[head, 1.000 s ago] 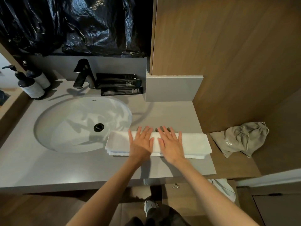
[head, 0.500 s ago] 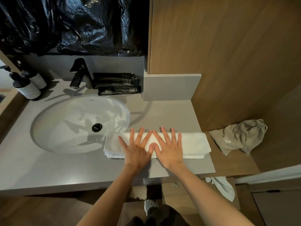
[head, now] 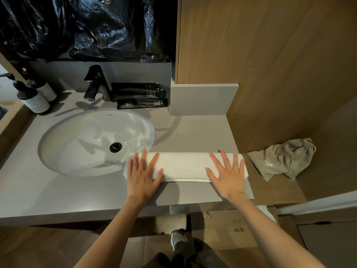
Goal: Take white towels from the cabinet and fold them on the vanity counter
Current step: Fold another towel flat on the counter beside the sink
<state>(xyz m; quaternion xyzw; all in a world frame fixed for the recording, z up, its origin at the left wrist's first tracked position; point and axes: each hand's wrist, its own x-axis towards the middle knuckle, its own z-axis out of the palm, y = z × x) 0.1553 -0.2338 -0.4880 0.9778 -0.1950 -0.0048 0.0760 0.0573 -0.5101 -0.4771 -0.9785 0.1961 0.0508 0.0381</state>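
Observation:
A white towel (head: 183, 166) lies folded into a long narrow strip on the grey vanity counter (head: 58, 194), just right of the sink. My left hand (head: 144, 175) rests flat on the towel's left end, fingers spread. Flat on the right end lies my right hand (head: 228, 175), also with fingers spread. Neither hand grips the cloth. Below the counter's right edge a bit of white cloth (head: 269, 214) shows.
An oval white sink (head: 92, 142) fills the counter's left, with a black faucet (head: 95, 84), black tubes (head: 141, 97) and two pump bottles (head: 34, 97) behind it. A beige drawstring bag (head: 284, 158) lies on the wooden ledge at right. Black plastic hangs above.
My hands were side by side at the towel's middle. They have slid apart along it, the left to the left end and the right to the right end.

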